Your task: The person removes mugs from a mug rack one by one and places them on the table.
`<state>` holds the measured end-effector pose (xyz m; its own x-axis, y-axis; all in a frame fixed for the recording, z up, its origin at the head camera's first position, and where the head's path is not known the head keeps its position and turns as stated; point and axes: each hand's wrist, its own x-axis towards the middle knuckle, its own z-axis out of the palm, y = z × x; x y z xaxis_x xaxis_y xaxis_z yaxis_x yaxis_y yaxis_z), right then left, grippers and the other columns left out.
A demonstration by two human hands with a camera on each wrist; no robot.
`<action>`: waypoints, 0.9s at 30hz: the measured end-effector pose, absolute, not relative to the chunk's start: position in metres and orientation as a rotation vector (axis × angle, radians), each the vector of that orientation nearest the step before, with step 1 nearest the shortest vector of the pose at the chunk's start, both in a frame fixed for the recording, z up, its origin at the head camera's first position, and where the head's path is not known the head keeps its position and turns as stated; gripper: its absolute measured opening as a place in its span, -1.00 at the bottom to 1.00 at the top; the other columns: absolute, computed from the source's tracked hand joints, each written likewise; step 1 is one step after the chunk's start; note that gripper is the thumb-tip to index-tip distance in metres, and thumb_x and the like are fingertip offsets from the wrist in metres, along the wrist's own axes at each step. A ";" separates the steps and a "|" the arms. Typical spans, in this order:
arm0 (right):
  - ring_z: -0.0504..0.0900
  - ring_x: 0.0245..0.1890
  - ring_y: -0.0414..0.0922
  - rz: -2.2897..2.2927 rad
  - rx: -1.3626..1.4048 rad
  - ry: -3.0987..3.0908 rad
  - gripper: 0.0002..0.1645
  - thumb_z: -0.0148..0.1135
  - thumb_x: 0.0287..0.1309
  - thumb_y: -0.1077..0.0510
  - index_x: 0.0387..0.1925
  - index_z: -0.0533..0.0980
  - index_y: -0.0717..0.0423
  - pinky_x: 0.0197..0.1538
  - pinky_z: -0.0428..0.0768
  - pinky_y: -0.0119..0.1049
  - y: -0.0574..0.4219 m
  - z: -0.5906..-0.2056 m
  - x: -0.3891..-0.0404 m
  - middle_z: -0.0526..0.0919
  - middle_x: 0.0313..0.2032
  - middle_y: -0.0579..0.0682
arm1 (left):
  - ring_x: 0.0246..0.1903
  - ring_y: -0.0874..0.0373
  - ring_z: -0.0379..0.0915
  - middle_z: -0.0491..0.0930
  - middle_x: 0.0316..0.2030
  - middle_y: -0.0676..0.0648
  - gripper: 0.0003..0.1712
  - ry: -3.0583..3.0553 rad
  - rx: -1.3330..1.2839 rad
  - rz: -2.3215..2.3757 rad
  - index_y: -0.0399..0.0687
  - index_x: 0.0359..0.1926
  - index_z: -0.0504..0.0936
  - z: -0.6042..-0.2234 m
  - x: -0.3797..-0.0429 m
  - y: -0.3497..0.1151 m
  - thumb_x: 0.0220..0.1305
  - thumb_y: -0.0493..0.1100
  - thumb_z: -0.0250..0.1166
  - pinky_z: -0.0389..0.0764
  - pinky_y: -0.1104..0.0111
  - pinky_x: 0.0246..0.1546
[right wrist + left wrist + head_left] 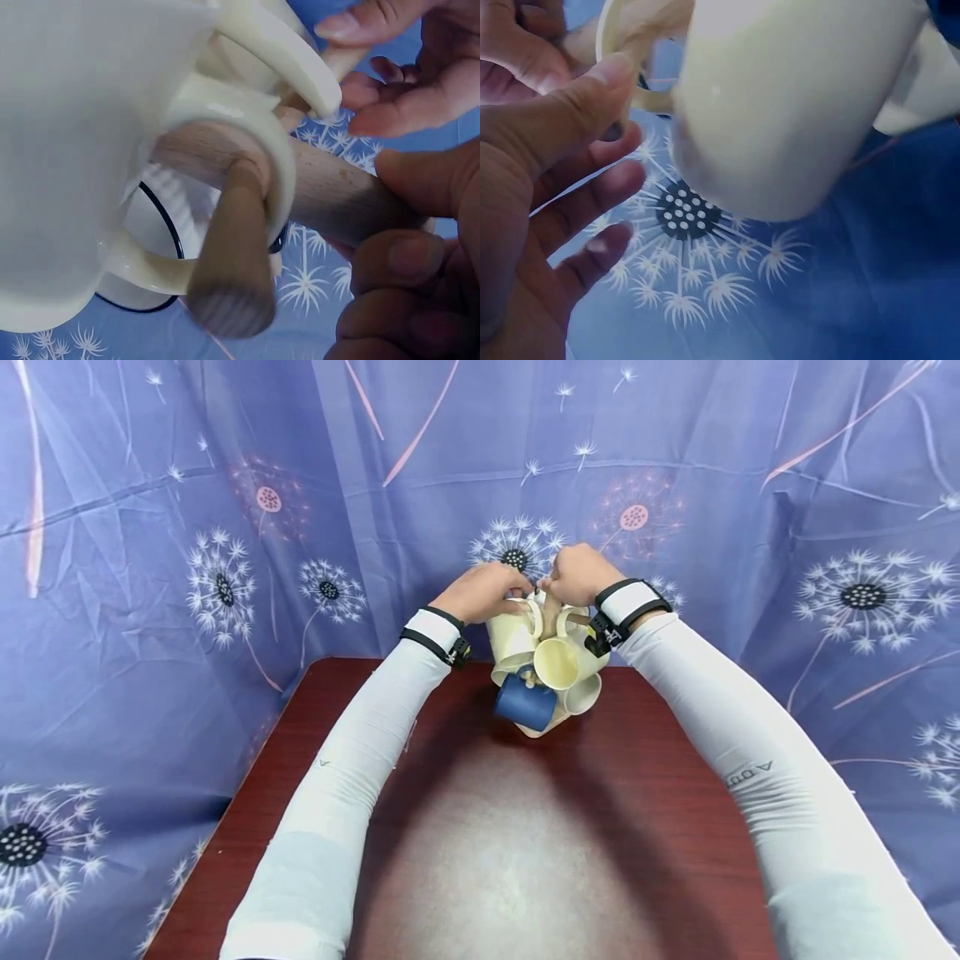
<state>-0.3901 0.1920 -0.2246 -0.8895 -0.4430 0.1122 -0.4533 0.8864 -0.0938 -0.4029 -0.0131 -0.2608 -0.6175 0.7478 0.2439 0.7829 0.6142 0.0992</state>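
A wooden mug tree [550,618] stands at the table's back edge, hung with several mugs. My right hand [579,575] grips the top of its post [337,195], fingers curled round the wood. At the upper left hangs a cream mug [780,105]; my left hand [483,592] pinches its handle [607,37] between thumb and forefinger, the other fingers spread loosely. Below it a blue mug [527,702] hangs tilted beside a yellow mug [557,664] whose mouth faces me. A peg [236,255] passes through another cream handle [281,165].
A pale mug [583,695] hangs low on the right. The dark red table [637,827] spreads in front, with a bright glare in its middle. Behind it hangs a blue dandelion-print curtain [420,527]. White sleeves cover both arms.
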 end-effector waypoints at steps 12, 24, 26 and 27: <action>0.43 -0.62 -0.07 0.200 0.639 -2.993 -0.37 0.09 0.48 -0.01 -0.78 0.27 -0.01 -0.15 0.62 -0.01 0.191 -0.232 -0.387 0.24 -0.79 -0.15 | -0.04 0.14 0.64 0.77 -0.05 0.05 -0.75 -2.649 -1.208 -0.317 0.09 0.05 0.79 -0.270 -0.406 -0.011 0.40 -0.08 0.39 0.56 0.22 0.11; 0.43 -0.62 -0.10 0.239 0.605 -3.001 -0.43 0.12 0.44 0.03 -0.75 0.30 -0.01 -0.28 0.56 -0.12 0.190 -0.229 -0.388 0.31 -0.76 -0.15 | -0.22 -0.04 0.68 0.71 -0.15 -0.15 -0.64 -2.842 -0.456 -0.453 -0.10 -0.26 0.60 -0.256 -0.368 0.036 0.47 0.11 0.26 0.72 0.13 -0.19; 0.44 -0.63 -0.11 0.253 0.586 -3.009 -0.44 0.14 0.45 0.03 -0.73 0.32 -0.01 -0.32 0.55 -0.15 0.188 -0.229 -0.388 0.34 -0.75 -0.14 | -0.18 -0.04 0.68 0.71 -0.13 -0.14 -0.66 -2.886 -0.384 -0.457 -0.07 -0.29 0.58 -0.255 -0.364 0.041 0.43 0.11 0.31 0.73 0.13 -0.19; 0.45 -0.61 -0.10 0.262 0.575 -3.012 -0.45 0.15 0.44 0.02 -0.72 0.33 0.00 -0.32 0.55 -0.15 0.188 -0.229 -0.387 0.35 -0.73 -0.13 | -0.16 -0.05 0.68 0.71 -0.12 -0.13 -0.67 -2.890 -0.364 -0.468 -0.05 -0.31 0.57 -0.255 -0.363 0.044 0.40 0.10 0.34 0.73 0.12 -0.18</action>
<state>-0.3872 0.1882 -0.2291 -0.9282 -0.3600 0.0943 -0.3709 0.9158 -0.1542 -0.3629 0.0437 -0.2551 -0.9517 0.2093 0.2248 0.2695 0.9200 0.2845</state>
